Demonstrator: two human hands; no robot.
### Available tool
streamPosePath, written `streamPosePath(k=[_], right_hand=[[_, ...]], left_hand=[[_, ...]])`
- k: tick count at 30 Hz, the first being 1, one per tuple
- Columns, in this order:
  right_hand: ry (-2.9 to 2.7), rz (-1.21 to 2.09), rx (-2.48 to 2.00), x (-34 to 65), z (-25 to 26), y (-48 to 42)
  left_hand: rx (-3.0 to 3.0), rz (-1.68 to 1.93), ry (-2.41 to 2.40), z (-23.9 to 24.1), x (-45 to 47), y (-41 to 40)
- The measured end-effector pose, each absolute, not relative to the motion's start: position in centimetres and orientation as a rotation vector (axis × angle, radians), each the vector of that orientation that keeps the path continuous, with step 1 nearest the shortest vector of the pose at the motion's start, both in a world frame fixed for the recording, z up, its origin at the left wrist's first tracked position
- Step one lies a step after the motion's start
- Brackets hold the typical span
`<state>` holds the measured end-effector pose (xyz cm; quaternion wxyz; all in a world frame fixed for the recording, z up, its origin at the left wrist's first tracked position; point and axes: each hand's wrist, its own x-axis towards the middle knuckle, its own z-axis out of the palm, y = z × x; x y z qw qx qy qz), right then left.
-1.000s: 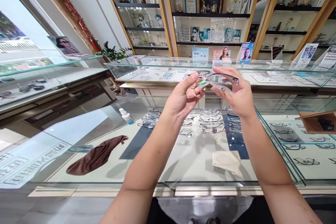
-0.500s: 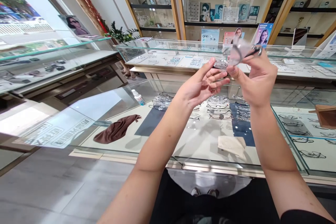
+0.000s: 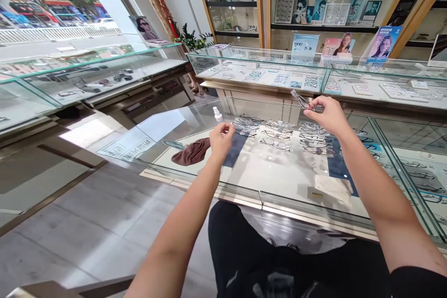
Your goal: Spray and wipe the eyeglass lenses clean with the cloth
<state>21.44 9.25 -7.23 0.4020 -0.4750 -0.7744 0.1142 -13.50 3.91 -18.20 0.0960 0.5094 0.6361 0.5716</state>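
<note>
In the head view, the left hand [image 3: 220, 143] has separated from the glasses [image 3: 299, 99] and is near the brown cloth [image 3: 190, 153], fingers curled, contents indeterminable, leaving the glasses pinched aloft by the right hand [image 3: 327, 115], apparently making handling one-handed.
</note>
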Motion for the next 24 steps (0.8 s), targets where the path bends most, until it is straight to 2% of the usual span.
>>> streamPosePath(k=[7, 16, 24], right_hand=[[-2.061, 0.331, -1.581, 19.5, -10.0, 14.0], [-2.283, 0.283, -1.809, 14.1, -12.5, 20.6], [-2.358, 0.304, -1.887, 12.4, -14.0, 21.8]], left_hand=[[1.665, 1.491, 1.817, -19.2, -12.2, 5.3], [2.11, 0.948, 2.142, -19.7, -11.9, 5.4], [2.13, 0.833, 2.23, -20.6, -11.5, 6.0]])
